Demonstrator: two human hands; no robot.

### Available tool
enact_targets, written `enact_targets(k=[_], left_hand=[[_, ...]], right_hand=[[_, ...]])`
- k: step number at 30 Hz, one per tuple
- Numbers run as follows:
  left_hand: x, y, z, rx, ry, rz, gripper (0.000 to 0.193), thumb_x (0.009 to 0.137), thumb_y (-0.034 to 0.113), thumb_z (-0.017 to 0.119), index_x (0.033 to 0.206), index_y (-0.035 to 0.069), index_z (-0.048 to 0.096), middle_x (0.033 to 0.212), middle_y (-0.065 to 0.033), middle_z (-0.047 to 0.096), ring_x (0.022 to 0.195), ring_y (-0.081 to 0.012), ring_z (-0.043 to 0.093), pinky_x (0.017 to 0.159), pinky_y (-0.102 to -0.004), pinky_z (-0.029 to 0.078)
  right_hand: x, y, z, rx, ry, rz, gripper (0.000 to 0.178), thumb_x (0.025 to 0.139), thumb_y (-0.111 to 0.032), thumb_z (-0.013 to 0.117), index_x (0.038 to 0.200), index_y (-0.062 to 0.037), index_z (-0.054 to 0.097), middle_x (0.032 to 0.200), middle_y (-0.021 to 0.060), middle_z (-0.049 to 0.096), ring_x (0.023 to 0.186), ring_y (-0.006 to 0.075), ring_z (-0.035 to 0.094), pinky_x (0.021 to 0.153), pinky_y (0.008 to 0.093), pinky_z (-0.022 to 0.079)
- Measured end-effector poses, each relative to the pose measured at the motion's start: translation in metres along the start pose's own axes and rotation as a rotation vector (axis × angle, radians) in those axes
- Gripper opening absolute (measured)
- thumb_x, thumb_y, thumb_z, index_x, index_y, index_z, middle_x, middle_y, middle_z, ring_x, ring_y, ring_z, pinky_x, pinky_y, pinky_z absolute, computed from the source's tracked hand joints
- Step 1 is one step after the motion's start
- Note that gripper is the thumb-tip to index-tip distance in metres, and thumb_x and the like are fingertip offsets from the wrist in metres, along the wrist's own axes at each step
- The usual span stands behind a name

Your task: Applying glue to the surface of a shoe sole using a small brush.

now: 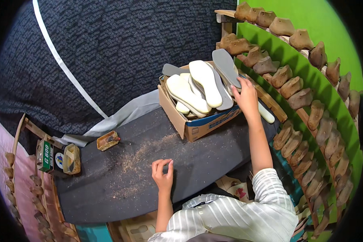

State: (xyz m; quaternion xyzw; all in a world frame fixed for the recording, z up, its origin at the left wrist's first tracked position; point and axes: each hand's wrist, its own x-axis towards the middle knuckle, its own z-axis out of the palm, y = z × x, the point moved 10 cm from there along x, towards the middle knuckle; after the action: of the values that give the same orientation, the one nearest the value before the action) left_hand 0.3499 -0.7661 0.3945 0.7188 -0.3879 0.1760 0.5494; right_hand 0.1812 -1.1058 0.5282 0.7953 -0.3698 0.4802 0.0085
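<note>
My right hand (245, 97) reaches into a cardboard box (197, 123) at the far right of the black worktop (121, 177). Its fingers grip a grey shoe insole (226, 66) that sticks up out of the box. Several cream and grey insoles (197, 86) stand packed in the same box. My left hand (163, 173) rests on the worktop near its front edge, fingers curled with thumb and fingertips pinched together; whether anything small is between them cannot be made out. Sawdust-like crumbs (139, 155) lie scattered just left of it.
Wooden shoe lasts (302, 97) fill curved shelves against a green wall on the right. A small tin (107, 140) and a green-and-black box with another small container (58, 158) sit at the worktop's left end. A dark patterned cloth (121, 48) hangs behind.
</note>
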Motion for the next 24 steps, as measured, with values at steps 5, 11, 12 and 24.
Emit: enact_targets(k=[5, 11, 12, 24], left_hand=[[-0.021, 0.001, 0.017, -0.052, 0.011, -0.121, 0.007, 0.074, 0.002, 0.067, 0.08, 0.002, 0.063, 0.077, -0.0078, 0.056, 0.069, -0.0171, 0.054, 0.063, -0.0273, 0.045], [-0.049, 0.016, 0.01, 0.013, 0.064, -0.132, 0.007, 0.074, 0.001, 0.067, 0.079, 0.002, 0.063, 0.077, -0.0078, 0.057, 0.068, -0.0169, 0.054, 0.061, -0.0272, 0.045], [-0.054, 0.016, 0.006, 0.026, 0.08, -0.139, 0.007, 0.074, 0.001, 0.067, 0.079, 0.002, 0.063, 0.077, -0.0078, 0.057, 0.068, -0.0169, 0.054, 0.061, -0.0272, 0.045], [-0.08, -0.029, -0.024, -0.326, 0.174, -0.4, 0.02, 0.084, 0.012, 0.061, 0.101, 0.003, 0.057, 0.094, -0.0087, 0.058, 0.078, -0.0151, 0.056, 0.069, -0.0247, 0.044]], right_hand=[[0.007, 0.0, 0.005, 0.146, -0.086, -0.056, 0.028, 0.082, -0.021, 0.06, 0.1, -0.0009, 0.063, 0.101, 0.0208, 0.061, 0.091, 0.0357, 0.059, 0.08, 0.0403, 0.046], [0.017, 0.008, -0.033, 0.368, 0.055, 0.092, 0.021, 0.085, -0.01, 0.057, 0.104, -0.0041, 0.063, 0.083, 0.0204, 0.063, 0.074, 0.0283, 0.065, 0.068, 0.0326, 0.049], [0.014, 0.014, -0.039, 0.436, 0.096, 0.124, 0.02, 0.088, -0.014, 0.057, 0.102, -0.0025, 0.063, 0.076, 0.0168, 0.065, 0.07, 0.0194, 0.066, 0.065, 0.0288, 0.049], [-0.176, -0.122, 0.08, 1.914, -0.962, 0.91, 0.046, 0.092, -0.035, 0.047, 0.122, -0.0001, 0.043, 0.105, 0.0175, 0.061, 0.083, 0.028, 0.065, 0.065, 0.0316, 0.056]])
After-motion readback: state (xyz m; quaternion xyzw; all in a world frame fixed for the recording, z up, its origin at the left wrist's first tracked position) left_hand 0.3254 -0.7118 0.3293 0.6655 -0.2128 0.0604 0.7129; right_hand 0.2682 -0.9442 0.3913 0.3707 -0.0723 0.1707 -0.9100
